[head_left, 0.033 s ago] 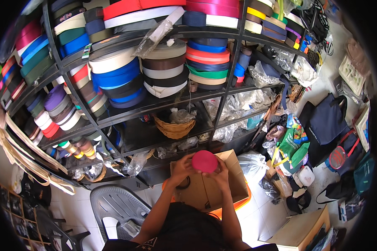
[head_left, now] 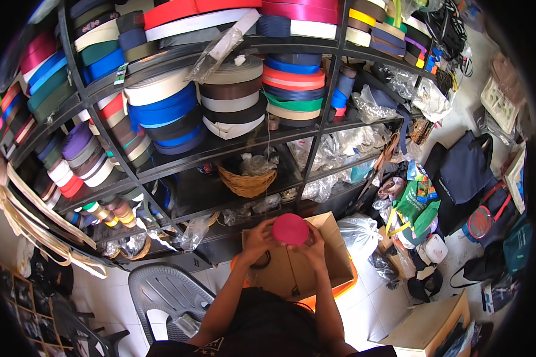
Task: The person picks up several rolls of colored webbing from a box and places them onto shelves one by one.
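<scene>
Between my two hands is a pink webbing roll (head_left: 290, 229), round and tightly wound, its flat face turned up. My left hand (head_left: 261, 238) grips its left edge, fingers curled against the side. On the right edge my right hand (head_left: 311, 247) holds it, the fingers partly hidden beneath the roll. Below the roll stands an open cardboard box (head_left: 333, 253) with a dark cord-like thing inside, set in an orange container (head_left: 346, 291) whose rim shows around it.
A black shelf rack (head_left: 232, 146) full of coloured webbing rolls (head_left: 164, 110) rises in front. A wicker basket (head_left: 247, 181) sits on a lower shelf. A grey plastic chair (head_left: 167, 291) stands at my left. Bags (head_left: 467, 166) and a wooden box (head_left: 429, 327) lie at the right.
</scene>
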Demonstrator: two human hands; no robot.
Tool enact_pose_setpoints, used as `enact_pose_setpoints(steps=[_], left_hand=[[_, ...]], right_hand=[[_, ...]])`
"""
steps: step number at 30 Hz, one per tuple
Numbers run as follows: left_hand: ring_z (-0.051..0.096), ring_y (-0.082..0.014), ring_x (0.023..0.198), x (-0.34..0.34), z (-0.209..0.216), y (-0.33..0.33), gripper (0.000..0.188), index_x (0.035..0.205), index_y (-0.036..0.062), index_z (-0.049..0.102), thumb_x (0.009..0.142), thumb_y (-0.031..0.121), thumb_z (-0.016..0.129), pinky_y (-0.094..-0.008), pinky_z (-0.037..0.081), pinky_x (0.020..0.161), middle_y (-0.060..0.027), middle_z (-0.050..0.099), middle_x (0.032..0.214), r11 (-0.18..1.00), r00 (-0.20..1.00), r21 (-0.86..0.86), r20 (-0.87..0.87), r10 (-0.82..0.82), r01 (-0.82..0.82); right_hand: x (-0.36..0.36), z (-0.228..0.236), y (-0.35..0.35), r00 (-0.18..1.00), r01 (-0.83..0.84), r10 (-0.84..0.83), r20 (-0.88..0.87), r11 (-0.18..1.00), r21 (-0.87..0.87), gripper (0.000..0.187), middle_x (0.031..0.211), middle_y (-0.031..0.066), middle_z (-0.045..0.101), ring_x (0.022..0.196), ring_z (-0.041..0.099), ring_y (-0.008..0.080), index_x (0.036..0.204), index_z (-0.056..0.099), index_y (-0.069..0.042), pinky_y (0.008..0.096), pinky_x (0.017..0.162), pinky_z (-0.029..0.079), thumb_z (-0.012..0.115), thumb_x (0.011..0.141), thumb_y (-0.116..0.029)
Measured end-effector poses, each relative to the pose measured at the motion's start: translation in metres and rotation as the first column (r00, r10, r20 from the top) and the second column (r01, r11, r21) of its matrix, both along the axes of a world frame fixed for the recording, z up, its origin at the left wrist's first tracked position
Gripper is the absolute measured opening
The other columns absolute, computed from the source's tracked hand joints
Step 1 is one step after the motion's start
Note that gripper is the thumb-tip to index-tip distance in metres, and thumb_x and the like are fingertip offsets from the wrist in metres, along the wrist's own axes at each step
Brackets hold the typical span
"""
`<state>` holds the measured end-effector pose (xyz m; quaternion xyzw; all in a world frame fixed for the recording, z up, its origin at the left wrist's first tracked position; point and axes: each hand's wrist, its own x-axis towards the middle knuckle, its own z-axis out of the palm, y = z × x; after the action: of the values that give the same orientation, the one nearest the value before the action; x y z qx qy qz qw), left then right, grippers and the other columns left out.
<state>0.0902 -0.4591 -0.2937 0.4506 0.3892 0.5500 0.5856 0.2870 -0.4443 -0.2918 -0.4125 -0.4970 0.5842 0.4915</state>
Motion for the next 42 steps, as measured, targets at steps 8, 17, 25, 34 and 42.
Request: enact_pose_setpoints(steps=[8, 17, 25, 34, 42], left_hand=[[0.056, -0.0200, 0.118, -0.004, -0.009, 0.009, 0.086, 0.141, 0.0025, 0.039, 0.068, 0.001, 0.084, -0.0311, 0.050, 0.097, -0.0111, 0.053, 0.132, 0.999, 0.997, 0.004, -0.062, -0.041, 0.041], [0.058, -0.0199, 0.111, -0.033, 0.148, 0.051, 0.086, 0.143, 0.0040, 0.040, 0.069, 0.005, 0.084, -0.0310, 0.053, 0.090, -0.0119, 0.047, 0.137, 0.940, 0.988, 0.338, -0.121, 0.101, -0.055], [0.062, -0.0161, 0.091, -0.078, 0.278, 0.091, 0.084, 0.140, 0.0023, 0.043, 0.070, 0.017, 0.086, -0.0263, 0.055, 0.062, -0.0121, 0.047, 0.129, 0.748, 0.816, 0.619, -0.288, 0.501, -0.241], [0.064, -0.0119, 0.069, -0.097, 0.308, 0.115, 0.075, 0.136, -0.0019, 0.046, 0.074, 0.020, 0.083, -0.0231, 0.051, 0.049, -0.0122, 0.064, 0.103, 0.629, 0.784, 0.697, -0.156, 0.601, -0.344], [0.066, -0.0156, 0.059, -0.111, 0.315, 0.129, 0.066, 0.123, -0.0017, 0.054, 0.074, 0.032, 0.082, -0.0263, 0.050, 0.048, -0.0118, 0.067, 0.084, 0.630, 0.655, 0.614, -0.231, 0.719, -0.475]], right_hand=[[0.001, -0.013, 0.010, 0.997, 0.034, -0.038, 0.062, 0.996, 0.079, 0.092, 0.129, 0.0135, 0.054, 0.115, 0.058, 0.0240, 0.137, 0.044, -0.001, 0.0331, 0.088, 0.056, 0.089, 0.057, -0.003], [-0.040, 0.121, 0.091, 0.998, 0.015, -0.043, 0.039, 0.840, 0.543, 0.098, 0.133, 0.0092, 0.049, 0.119, 0.053, 0.0227, 0.137, 0.047, -0.005, 0.0362, 0.098, 0.048, 0.094, 0.052, -0.009], [-0.096, 0.276, 0.129, 0.993, -0.093, 0.114, -0.001, 0.809, 0.581, 0.082, 0.123, 0.0110, 0.060, 0.116, 0.055, 0.0212, 0.139, 0.046, -0.001, 0.0344, 0.097, 0.045, 0.086, 0.067, -0.010], [-0.139, 0.298, 0.182, 0.988, -0.105, 0.155, -0.014, 0.729, 0.677, 0.085, 0.125, 0.0167, 0.058, 0.117, 0.054, 0.0229, 0.139, 0.043, 0.004, 0.0335, 0.096, 0.046, 0.086, 0.071, -0.023], [-0.170, 0.306, 0.212, 0.986, -0.153, 0.153, 0.061, 0.714, 0.683, 0.068, 0.132, 0.0143, 0.052, 0.121, 0.049, 0.0235, 0.138, 0.046, 0.002, 0.0348, 0.105, 0.035, 0.073, 0.084, -0.030]])
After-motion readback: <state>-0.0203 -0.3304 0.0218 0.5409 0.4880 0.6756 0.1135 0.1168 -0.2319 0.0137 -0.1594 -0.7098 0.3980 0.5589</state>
